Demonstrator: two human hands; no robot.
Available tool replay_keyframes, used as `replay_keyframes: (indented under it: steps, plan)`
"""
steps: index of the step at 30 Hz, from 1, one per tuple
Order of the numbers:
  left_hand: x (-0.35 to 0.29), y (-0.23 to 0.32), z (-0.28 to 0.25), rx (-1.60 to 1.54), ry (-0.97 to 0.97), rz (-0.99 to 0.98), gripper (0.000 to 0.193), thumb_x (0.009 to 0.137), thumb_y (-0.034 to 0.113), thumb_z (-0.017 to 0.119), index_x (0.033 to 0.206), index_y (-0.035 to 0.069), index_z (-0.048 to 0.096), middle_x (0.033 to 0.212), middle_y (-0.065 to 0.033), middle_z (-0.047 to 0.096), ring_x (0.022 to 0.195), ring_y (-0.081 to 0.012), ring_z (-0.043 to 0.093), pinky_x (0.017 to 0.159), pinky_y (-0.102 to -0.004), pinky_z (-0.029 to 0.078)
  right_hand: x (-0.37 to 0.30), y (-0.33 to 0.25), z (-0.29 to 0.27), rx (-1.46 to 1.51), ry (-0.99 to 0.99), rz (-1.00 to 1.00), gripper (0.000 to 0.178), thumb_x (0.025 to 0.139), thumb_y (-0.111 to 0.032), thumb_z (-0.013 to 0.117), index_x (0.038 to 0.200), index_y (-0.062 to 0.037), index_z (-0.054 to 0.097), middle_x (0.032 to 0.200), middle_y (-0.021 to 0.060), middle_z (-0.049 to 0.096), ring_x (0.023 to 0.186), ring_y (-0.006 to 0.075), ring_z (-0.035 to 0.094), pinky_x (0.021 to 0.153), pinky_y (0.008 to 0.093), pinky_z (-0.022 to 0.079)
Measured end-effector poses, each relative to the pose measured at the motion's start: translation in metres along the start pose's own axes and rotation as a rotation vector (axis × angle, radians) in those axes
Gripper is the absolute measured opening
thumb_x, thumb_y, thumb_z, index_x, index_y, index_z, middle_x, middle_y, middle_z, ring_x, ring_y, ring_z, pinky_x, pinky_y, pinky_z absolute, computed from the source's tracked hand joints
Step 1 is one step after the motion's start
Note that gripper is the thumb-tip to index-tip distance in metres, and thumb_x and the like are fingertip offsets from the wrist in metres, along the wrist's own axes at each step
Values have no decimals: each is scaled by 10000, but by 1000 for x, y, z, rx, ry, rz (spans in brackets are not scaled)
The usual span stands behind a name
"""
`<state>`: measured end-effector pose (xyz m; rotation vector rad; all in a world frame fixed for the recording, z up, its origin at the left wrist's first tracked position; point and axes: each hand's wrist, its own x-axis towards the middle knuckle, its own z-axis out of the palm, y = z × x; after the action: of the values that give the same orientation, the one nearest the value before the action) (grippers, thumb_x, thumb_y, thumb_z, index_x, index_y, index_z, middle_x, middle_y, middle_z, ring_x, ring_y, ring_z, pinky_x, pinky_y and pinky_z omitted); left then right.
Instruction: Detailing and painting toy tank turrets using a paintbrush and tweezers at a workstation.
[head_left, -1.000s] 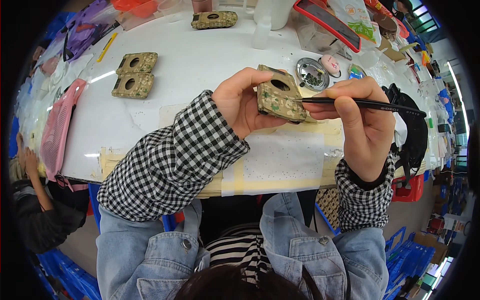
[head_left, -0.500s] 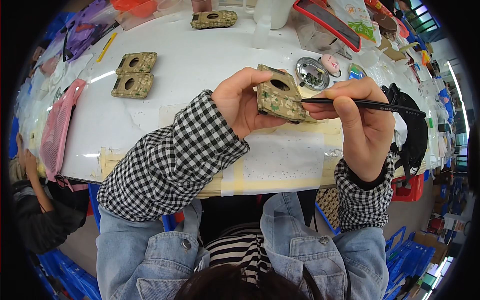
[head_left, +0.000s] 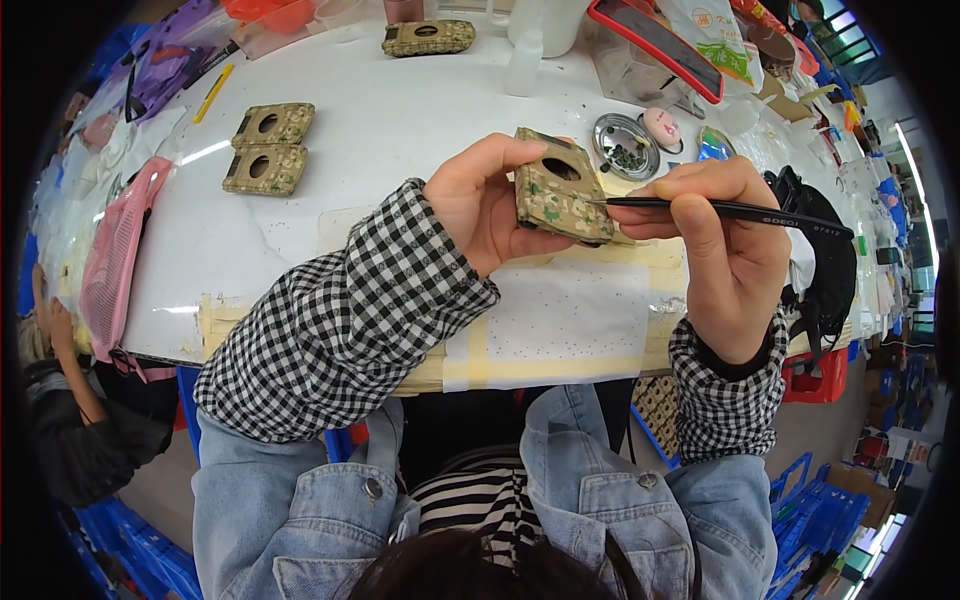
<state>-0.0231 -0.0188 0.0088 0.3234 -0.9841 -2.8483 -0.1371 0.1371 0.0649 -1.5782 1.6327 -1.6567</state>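
My left hand (head_left: 483,195) grips a small camouflage toy tank hull (head_left: 555,205) by its edges, thumb on top near the round dark hole. The hull is tilted toward me. In my right hand (head_left: 728,235) are slim black tweezers (head_left: 745,210), held like a pen, with their fine pale tip at the hull's right edge. Whether the tip pinches anything is too small to tell. Two similar tank hulls (head_left: 264,170) lie touching each other on the left of the table, and another tank hull (head_left: 428,38) sits at the far side.
Beyond my right hand stand a round metal dish (head_left: 598,135) with small dark green bits and a pink round object (head_left: 661,127). A red-edged phone (head_left: 655,48) leans behind them. Dotted white paper (head_left: 560,320) lies below my hands. A pink mesh pouch (head_left: 122,255) is left, a black bag (head_left: 825,275) right.
Almost nothing differs. The hull and both hands have shifted very slightly; the tweezers' tip stays at the hull's right edge.
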Motion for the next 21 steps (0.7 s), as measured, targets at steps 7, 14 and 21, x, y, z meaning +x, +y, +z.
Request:
replay_keyframes:
  steps: [7,14,21]
  plan:
    - [0,0,1,15,10,0,465,908,263,343,1261,-36,395,1119,-235,558,940,-376,605,826,-376,536,0,-1,0,-40,-5,0,179,931,-109,452,908,67,474,883,160,562,769,232,651,687,289,560]
    - [1,0,0,10,6,12,455,907,264,342,1246,-35,399,1097,-291,549,947,-374,603,829,-378,536,-3,-5,1,-26,107,-64,217,945,-133,421,971,74,478,915,161,547,761,239,650,709,297,550]
    - [4,-1,-4,-24,-29,-6,450,910,267,331,1242,-29,394,1096,-351,518,945,-376,604,794,-348,555,-19,8,-23,-469,288,-167,82,880,-43,534,945,7,530,823,51,516,792,139,510,709,250,447]
